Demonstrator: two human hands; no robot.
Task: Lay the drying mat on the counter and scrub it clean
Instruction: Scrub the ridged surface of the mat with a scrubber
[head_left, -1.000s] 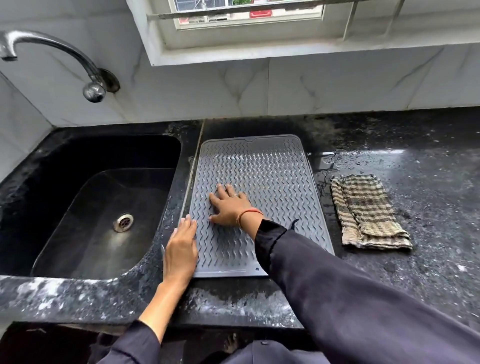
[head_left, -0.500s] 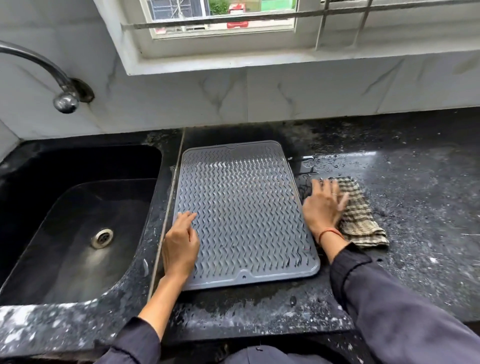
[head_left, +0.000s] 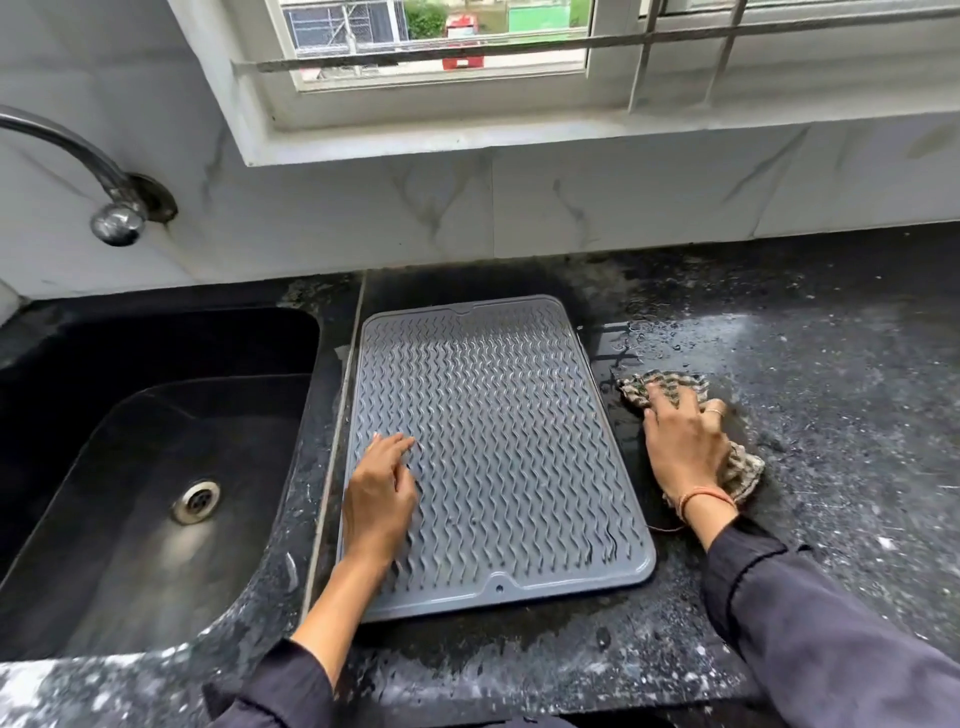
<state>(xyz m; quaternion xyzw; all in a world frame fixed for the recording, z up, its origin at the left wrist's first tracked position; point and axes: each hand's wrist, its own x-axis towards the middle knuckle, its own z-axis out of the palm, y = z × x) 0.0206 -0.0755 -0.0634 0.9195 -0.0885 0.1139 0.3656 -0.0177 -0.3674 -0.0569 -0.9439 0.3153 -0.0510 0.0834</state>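
Drying mat (head_left: 498, 447) (grey silicone, wavy ribs) lies flat on black speckled stone counter (head_left: 841, 426), just R of black sink (head_left: 156, 467), long side running away from person. L hand (head_left: 382, 499) rests on mat's near-left edge, fingers relaxed, holding nothing. R hand (head_left: 683, 447) is off the mat, just beside its R edge, fingers curled over bunched brown-checked cloth (head_left: 670, 384) on wet counter. Hands well apart.
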